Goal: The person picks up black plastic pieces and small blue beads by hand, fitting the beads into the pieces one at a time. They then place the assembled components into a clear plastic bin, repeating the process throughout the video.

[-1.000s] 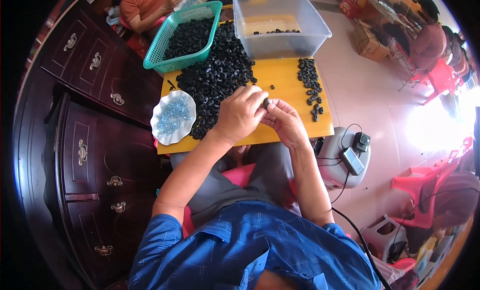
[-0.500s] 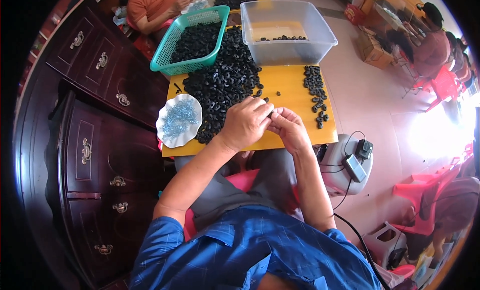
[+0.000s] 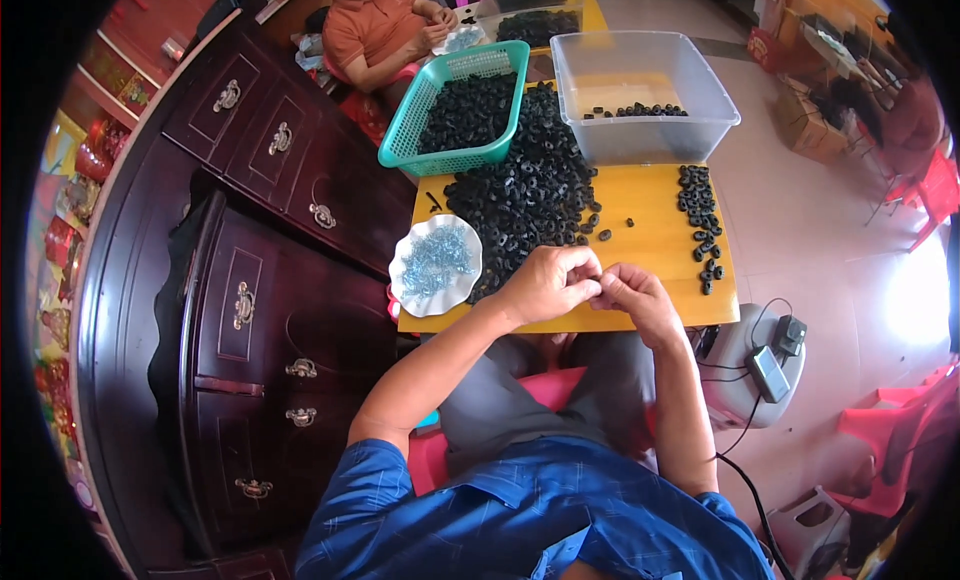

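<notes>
Over the near edge of the yellow table [image 3: 660, 230], my left hand [image 3: 548, 288] and my right hand [image 3: 642, 302] meet fingertip to fingertip. Both are closed in a pinch on a small dark part [image 3: 597, 279], mostly hidden by the fingers. Just beyond my left hand spreads a large heap of small black oval parts [image 3: 520, 200]. A white scalloped plate [image 3: 408, 298] with thin, pale blue-clear pieces [image 3: 440, 260] lies to the left of that hand. Several black parts [image 3: 703, 230] form a loose strip along the table's right side.
A green basket [image 3: 400, 158] full of black parts and a clear plastic bin [image 3: 650, 140] with some small ones stand at the back. Dark wooden drawers [image 3: 290, 330] flank the left. A grey stool [image 3: 740, 395] with cabled devices stands right. Another person [image 3: 375, 35] sits beyond.
The view has shifted, so the table and hands appear farther right and lower. Both hands stay together at the near edge, still pinching, with the fingers slightly rearranged.
</notes>
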A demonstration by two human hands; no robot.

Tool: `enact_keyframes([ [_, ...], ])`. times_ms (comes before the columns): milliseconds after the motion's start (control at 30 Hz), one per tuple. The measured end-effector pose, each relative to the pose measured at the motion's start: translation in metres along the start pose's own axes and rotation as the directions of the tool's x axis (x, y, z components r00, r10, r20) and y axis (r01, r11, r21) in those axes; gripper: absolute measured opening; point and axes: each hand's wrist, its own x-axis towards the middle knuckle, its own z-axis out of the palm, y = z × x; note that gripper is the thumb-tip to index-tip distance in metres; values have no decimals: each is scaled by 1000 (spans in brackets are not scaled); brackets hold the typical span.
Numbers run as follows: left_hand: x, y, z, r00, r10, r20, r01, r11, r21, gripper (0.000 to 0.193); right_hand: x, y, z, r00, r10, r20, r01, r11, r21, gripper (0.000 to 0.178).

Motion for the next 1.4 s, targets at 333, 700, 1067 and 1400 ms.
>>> enact_keyframes([
  [333,56,-18,-142,808,343,-478,107,712,693,34,3,3,-3,987,-129,-95,110,978,-178,26],
  [700,151,-28,-13,946,322,38,-238,607,759,30,3,7,-10,991,-93,-92,76,981,-177,25],
  [1067,225,-63,38,992,27,120,-113,581,806,19,8,12,-11,984,-140,-106,128,985,-112,23],
  [1400,212,-71,33,991,132,-17,-81,698,711,24,14,22,-13,983,-149,-111,135,983,-122,21],
])
